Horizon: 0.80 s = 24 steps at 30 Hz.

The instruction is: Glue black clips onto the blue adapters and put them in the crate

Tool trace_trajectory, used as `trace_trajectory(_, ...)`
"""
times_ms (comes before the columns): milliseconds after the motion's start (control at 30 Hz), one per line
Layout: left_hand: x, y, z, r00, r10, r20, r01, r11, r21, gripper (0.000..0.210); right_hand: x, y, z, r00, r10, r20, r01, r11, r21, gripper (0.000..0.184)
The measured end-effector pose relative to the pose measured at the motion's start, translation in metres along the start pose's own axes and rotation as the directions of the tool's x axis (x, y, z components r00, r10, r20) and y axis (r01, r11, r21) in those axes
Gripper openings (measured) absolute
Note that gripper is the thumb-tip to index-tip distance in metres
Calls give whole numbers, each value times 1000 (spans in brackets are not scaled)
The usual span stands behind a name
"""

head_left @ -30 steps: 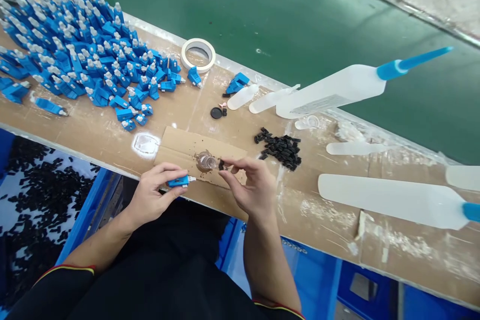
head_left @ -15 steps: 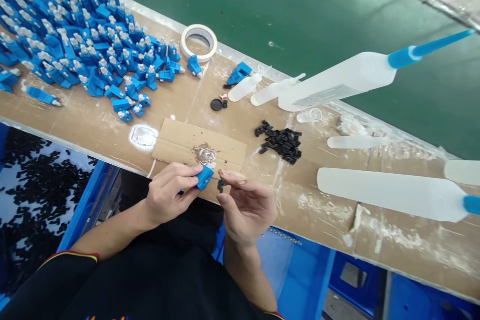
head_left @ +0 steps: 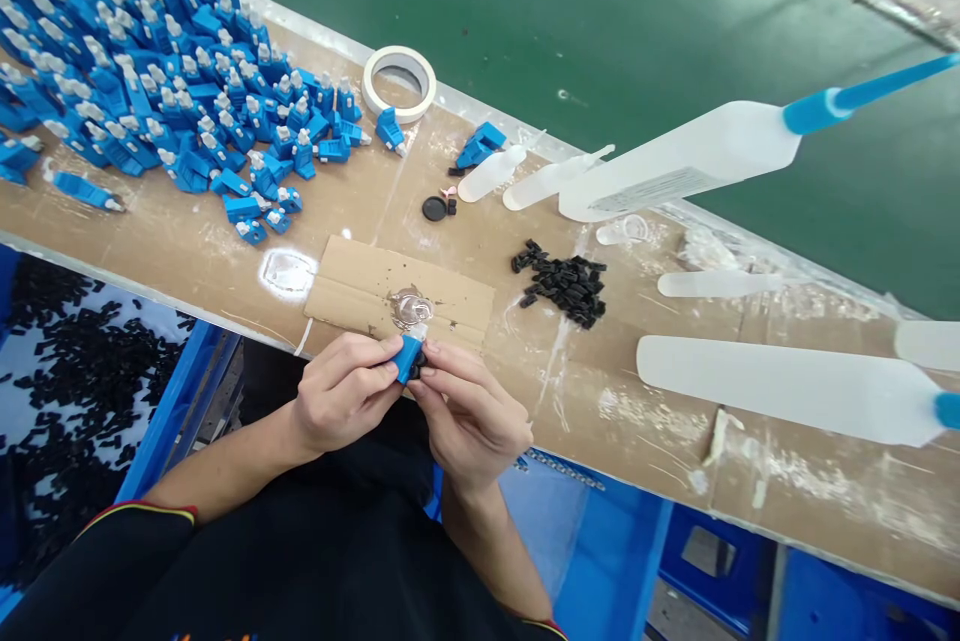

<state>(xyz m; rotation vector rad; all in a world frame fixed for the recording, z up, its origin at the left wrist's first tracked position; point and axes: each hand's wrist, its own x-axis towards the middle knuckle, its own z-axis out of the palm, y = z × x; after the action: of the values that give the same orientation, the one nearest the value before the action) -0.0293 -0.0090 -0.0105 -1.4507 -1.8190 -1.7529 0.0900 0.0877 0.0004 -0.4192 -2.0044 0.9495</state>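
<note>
Between the fingers of my left hand (head_left: 346,389) is a small blue plastic part (head_left: 407,358) with a whitish tip. My right hand (head_left: 478,411) pinches a small black piece (head_left: 418,366) against the blue part's right side; fingers partly cover both. Just beyond lies a cardboard strip (head_left: 337,286) bearing a glossy clear puddle (head_left: 410,307). A heap of similar black pieces (head_left: 566,286) sits to the right on the table. Many matching blue parts with white tips (head_left: 180,101) are piled at the far left.
A roll of tape (head_left: 368,81), a black round cap (head_left: 434,209) and white squeeze bottles (head_left: 780,386) with blue nozzles stand or lie on the brown table (head_left: 480,241). Below its near edge at left, a blue bin (head_left: 161,421) holds loose black pieces.
My right hand has moved left, bringing the black piece from a small gap away to against the blue part. My left hand stays nearly still, holding the blue part.
</note>
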Motion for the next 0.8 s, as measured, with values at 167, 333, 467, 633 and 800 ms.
trace_trajectory(167, -3, -1, -4, 1000, -7, 25, 8, 999, -44, 26, 5, -2, -6, 988, -121, 92, 133, 981, -141, 30)
trace_trajectory(333, -4, 2, -10, 844, -479, 241, 537, 760, -367, 32, 14, 2, -14, 944, -180, 275, 222, 966, -129, 47)
trace_trajectory(467, 2, 5, -13, 745, -498, 445, 667, 576, -473, 28, 12, 9, -15, 943, -213, 255, 236, 970, -60, 63)
trace_trajectory(633, 3, 7, -14, 781, -425, 457, 623, 575, -530, 17, 3, 10, -13, 978, -148, 145, 141, 988, 62, 64)
trace_trajectory(800, -1, 12, -10, 787, -413, 458, 616, 554, -559, 12, 2, 7, -17, 968, -164, 188, 137, 979, 150, 48)
